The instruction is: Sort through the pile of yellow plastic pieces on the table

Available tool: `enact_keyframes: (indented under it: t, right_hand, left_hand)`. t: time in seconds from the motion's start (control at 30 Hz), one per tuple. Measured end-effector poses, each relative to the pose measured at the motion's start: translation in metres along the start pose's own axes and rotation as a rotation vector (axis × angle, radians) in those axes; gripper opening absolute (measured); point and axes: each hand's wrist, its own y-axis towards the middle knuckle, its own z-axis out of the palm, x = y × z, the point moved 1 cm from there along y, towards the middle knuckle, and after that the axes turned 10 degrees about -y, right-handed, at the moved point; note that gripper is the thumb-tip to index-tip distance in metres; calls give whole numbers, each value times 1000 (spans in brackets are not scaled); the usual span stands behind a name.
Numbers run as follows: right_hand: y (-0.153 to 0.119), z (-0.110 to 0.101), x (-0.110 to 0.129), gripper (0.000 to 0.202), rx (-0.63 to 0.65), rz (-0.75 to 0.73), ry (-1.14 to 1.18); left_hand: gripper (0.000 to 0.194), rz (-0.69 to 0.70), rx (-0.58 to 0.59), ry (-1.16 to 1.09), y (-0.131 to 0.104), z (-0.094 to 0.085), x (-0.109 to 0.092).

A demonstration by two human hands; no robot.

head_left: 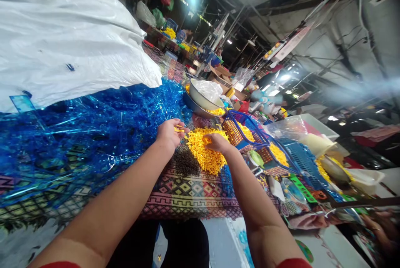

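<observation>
My left hand (pixel 170 133) is palm up and partly closed, with a few small yellow plastic pieces (pixel 178 129) held at its fingers. Just right of it lies a heap of the same yellow pieces (pixel 204 157) on the patterned cloth (pixel 190 199). My right hand (pixel 216 142) rests at the top of this heap with its fingers curled down toward the pieces; what its fingertips grip is too small to make out. A pile of tiny dark pieces (pixel 186 161) sits beside the heap, below my left hand.
Blue clear plastic pieces (pixel 93 130) cover the left side, under a large white sack (pixel 68 38). Metal bowls (pixel 200 107) stand behind the heap. Blue baskets (pixel 243 143) of yellow pieces line the right. A person's arm (pixel 379 228) shows at lower right.
</observation>
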Motion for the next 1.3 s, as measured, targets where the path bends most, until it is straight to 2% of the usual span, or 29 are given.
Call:
enact_keyframes:
  t: [0.07, 0.2, 0.33, 0.43, 0.57, 0.77, 0.9, 0.97, 1.07, 1.2, 1.3]
  right_hand:
    - [0, 3, 4, 43, 16, 17, -41]
    - [2, 5, 2, 25, -35, 54, -36]
    - [10, 5, -5, 28, -79, 113, -129]
    - [21, 6, -4, 38, 0, 82, -209]
    - [34, 7, -2, 34, 90, 66, -257]
    - [38, 7, 1, 32, 93, 18, -248]
    - [30, -4, -3, 27, 62, 4, -229]
    - [22, -10, -8, 22, 28, 9, -157]
    - [9, -13, -18, 16, -36, 34, 106]
    - [-7, -5, -26, 14, -69, 83, 477]
    - [-17, 3, -28, 16, -39, 106, 661]
  left_hand:
    - [15, -2, -1, 12, 0, 0, 1]
    - [14, 3, -9, 33, -5, 2, 3]
    - [13, -7, 11, 68, -11, 4, 10]
    - [13, -28, 41, 81, -12, 3, 15]
    - [13, -48, 34, 95, -10, 2, 19]
    - [11, -56, 50, 103, -11, 1, 21]
    - [10, -65, 37, 113, -13, 1, 21]
    - [10, -67, 29, 119, -12, 2, 21]
    - [9, -67, 39, 118, -12, 2, 22]
    - [11, -84, 50, 131, -12, 0, 26]
    - [11, -104, 54, 155, -13, -1, 29]
